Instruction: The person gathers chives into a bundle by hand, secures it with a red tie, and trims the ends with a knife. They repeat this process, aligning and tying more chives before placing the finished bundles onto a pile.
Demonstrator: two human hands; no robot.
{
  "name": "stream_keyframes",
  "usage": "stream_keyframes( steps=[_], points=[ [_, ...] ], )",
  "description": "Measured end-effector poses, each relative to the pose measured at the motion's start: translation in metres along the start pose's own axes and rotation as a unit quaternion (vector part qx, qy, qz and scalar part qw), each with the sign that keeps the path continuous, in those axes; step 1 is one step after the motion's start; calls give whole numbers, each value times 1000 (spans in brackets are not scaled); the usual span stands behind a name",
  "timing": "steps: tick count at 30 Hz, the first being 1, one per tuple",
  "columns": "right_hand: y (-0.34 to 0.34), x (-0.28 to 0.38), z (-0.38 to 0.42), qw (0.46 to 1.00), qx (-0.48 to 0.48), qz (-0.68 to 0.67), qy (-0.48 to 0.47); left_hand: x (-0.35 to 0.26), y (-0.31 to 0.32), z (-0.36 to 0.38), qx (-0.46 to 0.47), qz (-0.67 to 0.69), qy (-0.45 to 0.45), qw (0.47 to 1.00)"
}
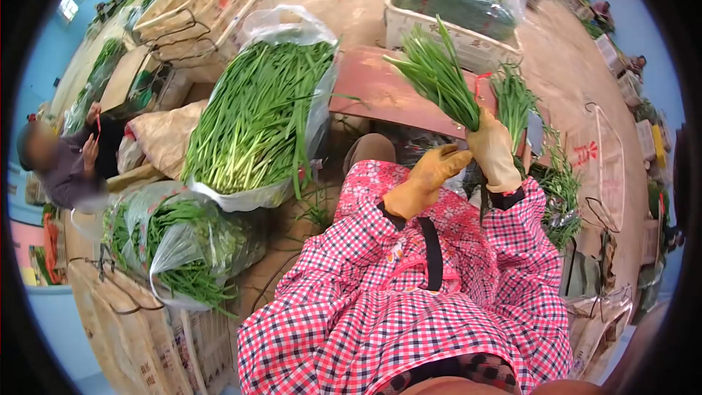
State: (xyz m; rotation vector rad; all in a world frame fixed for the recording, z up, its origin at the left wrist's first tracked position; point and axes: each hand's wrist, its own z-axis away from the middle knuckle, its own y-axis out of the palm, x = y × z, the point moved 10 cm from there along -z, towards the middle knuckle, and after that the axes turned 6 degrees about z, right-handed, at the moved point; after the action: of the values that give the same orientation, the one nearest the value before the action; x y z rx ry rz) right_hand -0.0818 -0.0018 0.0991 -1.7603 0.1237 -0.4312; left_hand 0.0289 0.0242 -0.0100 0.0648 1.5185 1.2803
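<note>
My right hand [493,152], in a pale yellow glove, is closed round the lower end of a bunch of long green leafy stalks [439,77], which points up and to the left. To its left is my left hand [430,179] in an orange-yellow glove. Its fingers lie close together, pointing at the right wrist, and what they hold, if anything, is hidden. Beneath the bunch is a reddish board [380,91] with a red tie [480,86] near its right end. More green stalks [514,102] lie just right of the right hand.
A large open plastic bag of green stalks [256,113] stands on the left, with a second bag [183,241] below it. A white crate [453,36] is beyond the board. At far left sits another person [62,161]. Stacked crates [197,7] stand upper left.
</note>
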Motion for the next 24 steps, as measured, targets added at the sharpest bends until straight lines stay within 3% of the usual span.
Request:
stream_keyframes(
  steps=[2,4,5,7,10,12,14,15,17,18,19,21,24],
  points=[
    [-18,5,10,999,-22,-18,17,5,5,-10,11,45,3,999],
    [0,26,9,1000,15,-1,19,-48,0,-25,54,44,99,993],
    [27,28,16,997,5,53,-54,-70,11,-22,79,44,149,985],
    [35,37,29,994,-40,79,-62,-88,18,-9,8,-22,227,974],
    [33,59,36,983,-123,115,-73,-92,17,-18,-19,148,154,977],
    [28,73,51,971,-187,58,-136,-113,9,-19,23,46,231,972],
    [7,76,79,955,-224,16,-194,-130,11,-9,-8,50,209,977],
    [25,58,82,970,-140,-70,-187,-139,13,-4,-23,52,198,979],
    [59,25,90,973,161,30,-161,-157,11,-2,26,17,156,987],
    [62,-13,80,981,154,39,-109,-177,14,5,-12,-94,169,981],
    [65,-45,69,987,145,45,-56,-197,26,12,21,-152,190,970],
    [-22,-56,46,982,-143,-98,-78,-228,40,23,-9,-276,201,940],
    [-163,-4,33,909,-297,-234,-175,-239,42,27,11,-326,164,931]
  ],
)
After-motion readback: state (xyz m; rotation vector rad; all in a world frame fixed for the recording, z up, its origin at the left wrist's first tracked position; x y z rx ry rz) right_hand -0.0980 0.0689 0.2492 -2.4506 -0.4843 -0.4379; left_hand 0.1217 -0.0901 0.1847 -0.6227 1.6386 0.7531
